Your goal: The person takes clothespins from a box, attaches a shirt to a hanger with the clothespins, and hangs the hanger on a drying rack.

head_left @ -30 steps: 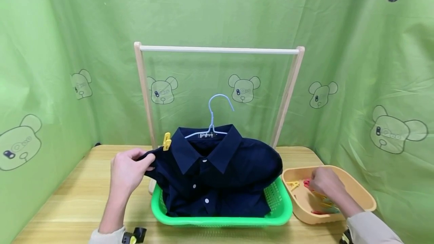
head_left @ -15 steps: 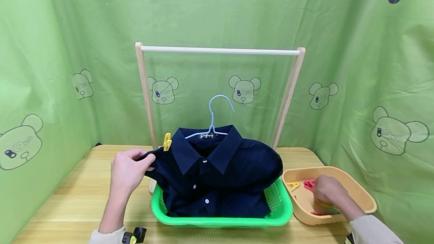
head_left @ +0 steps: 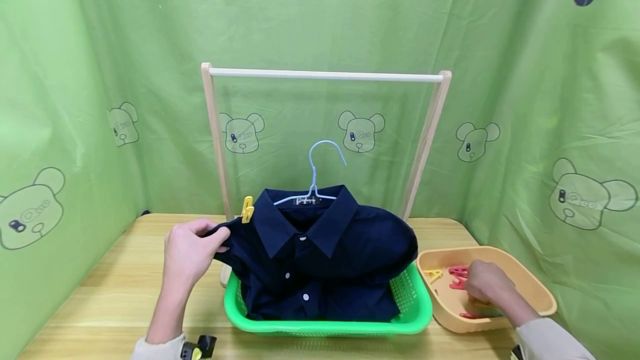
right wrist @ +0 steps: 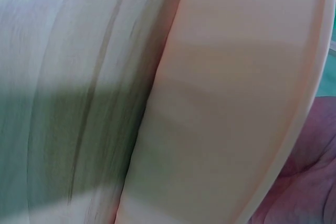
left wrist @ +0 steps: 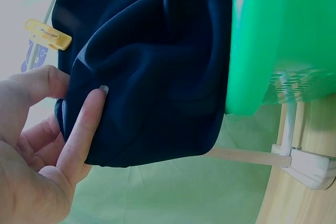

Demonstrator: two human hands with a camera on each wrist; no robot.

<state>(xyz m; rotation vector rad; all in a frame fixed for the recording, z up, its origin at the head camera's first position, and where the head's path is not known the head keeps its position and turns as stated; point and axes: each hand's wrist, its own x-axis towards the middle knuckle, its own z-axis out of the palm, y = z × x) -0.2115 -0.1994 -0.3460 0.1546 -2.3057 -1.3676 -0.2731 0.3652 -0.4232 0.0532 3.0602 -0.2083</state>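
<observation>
A dark navy shirt with white buttons lies in a green basket, with a blue hanger in its collar. My left hand pinches the sleeve end at the left; in the left wrist view, thumb and fingers grip the dark cloth. A yellow clothespin is clipped on that shoulder. My right hand reaches down into an orange tub beside red clothespins and a yellow clothespin. Its fingertips are hidden, and I cannot tell whether they hold anything.
Behind the basket stands a rack with wooden posts and a white rail. The wooden table is bordered by green curtains at the back and sides. The tub stands right by the basket's right end.
My right hand has shifted slightly right and toward me within the tub, and more of the red clothespins show. My left hand keeps its hold on the sleeve.
</observation>
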